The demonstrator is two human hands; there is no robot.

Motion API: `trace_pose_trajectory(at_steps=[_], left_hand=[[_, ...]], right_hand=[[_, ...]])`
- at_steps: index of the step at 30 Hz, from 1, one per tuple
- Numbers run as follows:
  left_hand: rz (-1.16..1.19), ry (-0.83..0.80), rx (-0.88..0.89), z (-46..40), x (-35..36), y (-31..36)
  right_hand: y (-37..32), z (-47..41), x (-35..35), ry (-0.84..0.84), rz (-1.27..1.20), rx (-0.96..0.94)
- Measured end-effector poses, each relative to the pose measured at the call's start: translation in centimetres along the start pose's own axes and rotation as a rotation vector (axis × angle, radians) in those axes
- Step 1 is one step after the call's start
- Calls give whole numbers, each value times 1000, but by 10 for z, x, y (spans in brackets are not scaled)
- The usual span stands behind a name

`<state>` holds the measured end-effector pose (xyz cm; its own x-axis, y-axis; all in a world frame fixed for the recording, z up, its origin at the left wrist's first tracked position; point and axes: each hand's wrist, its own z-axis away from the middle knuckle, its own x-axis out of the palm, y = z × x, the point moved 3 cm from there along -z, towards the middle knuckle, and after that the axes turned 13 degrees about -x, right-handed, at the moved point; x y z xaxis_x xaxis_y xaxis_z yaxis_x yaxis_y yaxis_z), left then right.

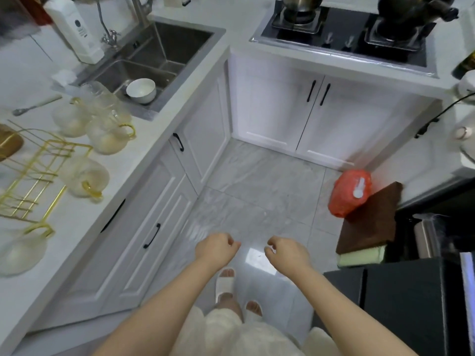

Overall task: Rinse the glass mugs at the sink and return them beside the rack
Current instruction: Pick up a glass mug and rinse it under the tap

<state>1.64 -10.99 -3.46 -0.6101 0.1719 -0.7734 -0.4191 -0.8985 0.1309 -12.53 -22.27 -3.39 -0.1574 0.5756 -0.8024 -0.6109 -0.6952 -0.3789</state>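
Hands hang out in front of the person, over the gray floor (257, 181). The left hand (214, 246) and the right hand (286, 249) sit near each other but do not touch. Both have loosely curled fingers and hold nothing.

Glass mugs are far off to the left of the left hand, on the white counter (84, 219). They have gold handles and seem to sit upside down. One mug (83, 178) is the closest one to the left hand, just beside the gold rack (36, 173). Two more mugs (108, 134) (70, 119) stand farther from the hands, close to the sink (154, 62). Another mug (21, 249) sits at the left edge of the view, on the near side of the rack.

A white bowl (141, 89) lies in the sink, well beyond the left hand. A spoon (36, 105) rests on the counter past the mugs. A white bottle (74, 29) stands just left of the sink.

Beyond the right hand is a stove (344, 29) with pots on it. To the right of the right hand, a red bag (350, 191) rests on the floor.
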Motion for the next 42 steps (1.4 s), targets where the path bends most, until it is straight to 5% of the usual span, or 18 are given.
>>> trace_pose_trajectory(at_steps=[27, 42], left_hand=[[-14, 14, 97, -186, -122, 165], [272, 66, -192, -259, -177, 289]], right_hand=[[79, -192, -172, 93, 15, 39], [179, -322, -285, -12, 140, -232]])
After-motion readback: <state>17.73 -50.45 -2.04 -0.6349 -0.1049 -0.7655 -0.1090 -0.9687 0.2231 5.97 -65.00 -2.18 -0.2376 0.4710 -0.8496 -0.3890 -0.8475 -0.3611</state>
